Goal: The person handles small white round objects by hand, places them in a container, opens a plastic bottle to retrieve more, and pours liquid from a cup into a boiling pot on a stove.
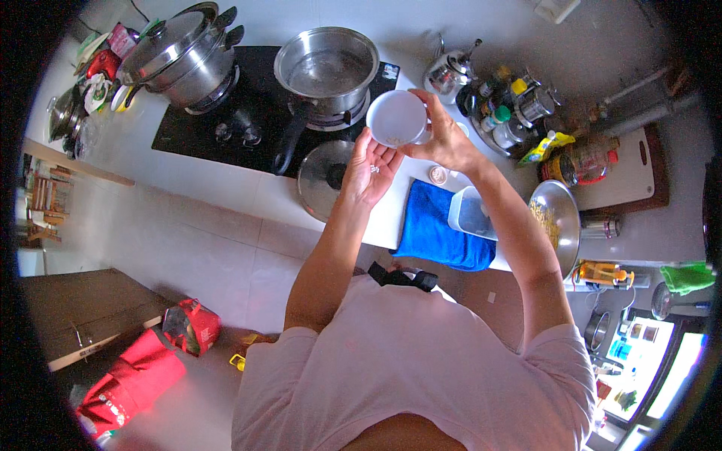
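Observation:
My right hand (448,138) grips a small white cup (396,115) by its side and tilts it; a few small pale bits lie inside near the lower rim. Just below the cup, my left hand (373,172) is turned palm up, fingers apart, with several small white pieces (374,168) lying loose on the palm. Behind the hands, a steel pan (327,70) with a black handle stands on the black gas hob (254,62) and seems to hold clear liquid. A glass lid (321,180) rests on the counter edge beside my left wrist.
A large lidded steel pot (186,62) stands on the left burner. To the right are a steel kettle (449,73), a tray of condiment jars (502,121), a blue towel (428,225) under a plastic container (471,211), and a steel bowl (567,220) of yellowish food.

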The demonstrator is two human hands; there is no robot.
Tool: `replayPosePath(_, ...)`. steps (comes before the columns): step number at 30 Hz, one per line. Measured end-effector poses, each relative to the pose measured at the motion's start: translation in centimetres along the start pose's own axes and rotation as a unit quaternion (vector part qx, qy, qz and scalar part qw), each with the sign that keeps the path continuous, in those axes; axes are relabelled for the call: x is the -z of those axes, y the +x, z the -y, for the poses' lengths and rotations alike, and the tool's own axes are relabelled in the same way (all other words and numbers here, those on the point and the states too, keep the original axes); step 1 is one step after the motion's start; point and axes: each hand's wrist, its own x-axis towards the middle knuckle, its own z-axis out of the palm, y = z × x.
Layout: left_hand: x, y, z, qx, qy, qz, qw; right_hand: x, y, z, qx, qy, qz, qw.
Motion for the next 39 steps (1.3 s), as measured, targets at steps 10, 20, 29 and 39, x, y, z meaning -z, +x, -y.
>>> replayPosePath(10,1.0,-1.3,-4.2,-0.036,-0.065,-0.005,0.997,-1.4,13.1,1.9,0.118,-0.349,-0.099,0.924)
replayPosePath(20,3.3,-3.5,-3.6,-0.013,-0.118,0.02,0.993,-3.8,18.4,-0.1,0.203,-0.68,-0.032,0.704)
replayPosePath(29,3.0,-3.6,-3.2,0.002,-0.153,-0.019,0.988,-1.7,9.2,1.1,0.146,-0.291,-0.185,0.927)
replayPosePath(39,4.5,-2.2,-2.0,0.034,-0.198,0.136,0.97,-5.2,-5.6,-5.0,0.029,-0.031,-0.285,0.957)
